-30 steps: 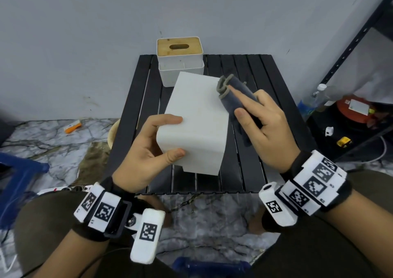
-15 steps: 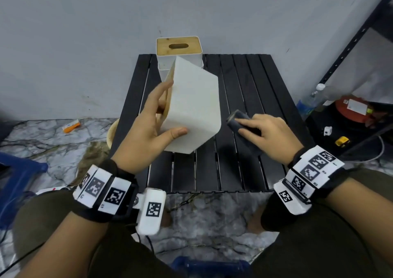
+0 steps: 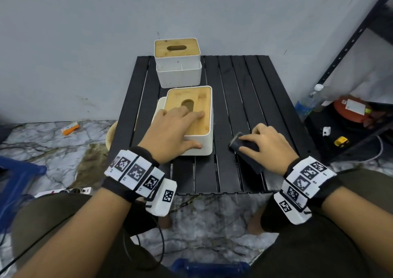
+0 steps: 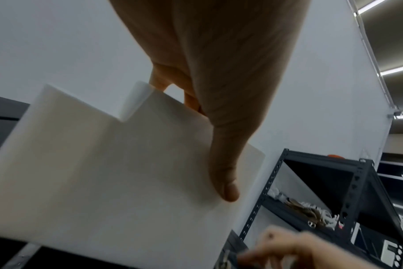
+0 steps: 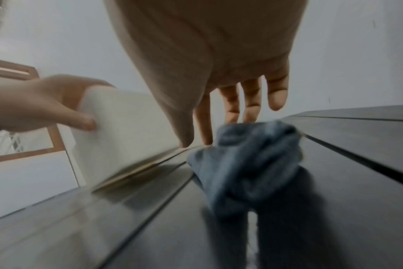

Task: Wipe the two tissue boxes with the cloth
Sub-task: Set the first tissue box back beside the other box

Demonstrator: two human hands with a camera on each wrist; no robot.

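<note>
While both hands sit low over the slatted black table [image 3: 234, 107], most of the risk is in the gaps between its slats and its edges. Far tissue box [image 3: 177, 61] stands at the back edge against the wall, wooden lid up, not touched; judging by that, it is the one left to wipe, and a hard wipe could shove it against the wall or off the left edge if no hand steadies it.

Near tissue box [image 3: 191, 120] stands upright mid-table, wood lid on top. Left hand [image 3: 170, 133] lies over it, fingers spread and fairly straight on the lid, thumb along the white front wall. The right wrist view is blurred and seems to show the box's bottom edge not quite flat on the slats, so letting go carelessly could leave it rocking or tip it. A fingertip lies close to the lid slot and might catch there.

Cloth [image 3: 246, 150], dark blue and bunched, lies on the table just right of the near box, apart from it. Right hand [image 3: 265, 145] rests on it, fingers a little apart and bent down onto the fabric, thumb at its side; whether it truly grips is unclear. A loose hold could drag the cloth along the slats, snag it in a gap, or drop its tail off the front edge.
</note>
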